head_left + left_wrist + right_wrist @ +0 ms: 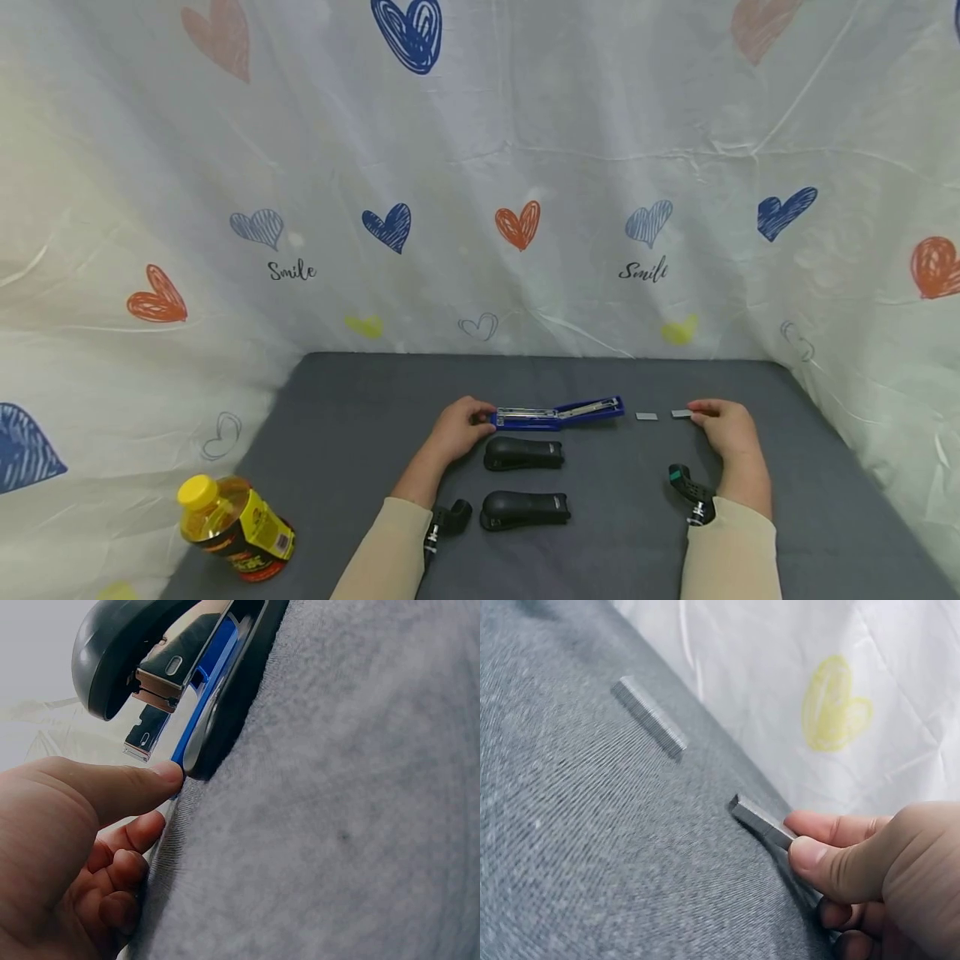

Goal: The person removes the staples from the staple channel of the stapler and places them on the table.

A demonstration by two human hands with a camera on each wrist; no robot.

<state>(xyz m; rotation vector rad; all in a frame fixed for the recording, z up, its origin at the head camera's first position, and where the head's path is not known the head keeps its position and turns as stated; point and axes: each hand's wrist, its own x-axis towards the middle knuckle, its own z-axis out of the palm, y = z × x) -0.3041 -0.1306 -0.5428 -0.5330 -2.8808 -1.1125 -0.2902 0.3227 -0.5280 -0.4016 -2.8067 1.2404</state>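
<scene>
A blue stapler (527, 418) lies opened out, its metal channel facing up and its other half angled to the right. My left hand (459, 428) pinches its left end between thumb and fingers; in the left wrist view the thumb (142, 784) presses the blue edge, partly hidden behind a black stapler (105, 660). At the right, my right hand (723, 427) pinches one end of a grey strip of staples (761, 820) between thumb and forefinger, close to the cloth. A second staple strip (651, 716) lies to its left, between that hand and the blue stapler.
Two black staplers, a nearer one (525, 510) and a farther one (523, 454), lie in front of the blue stapler. A bottle with a yellow cap (236, 527) stands at the left on the grey cloth (615, 550). A heart-printed curtain (450, 158) hangs behind.
</scene>
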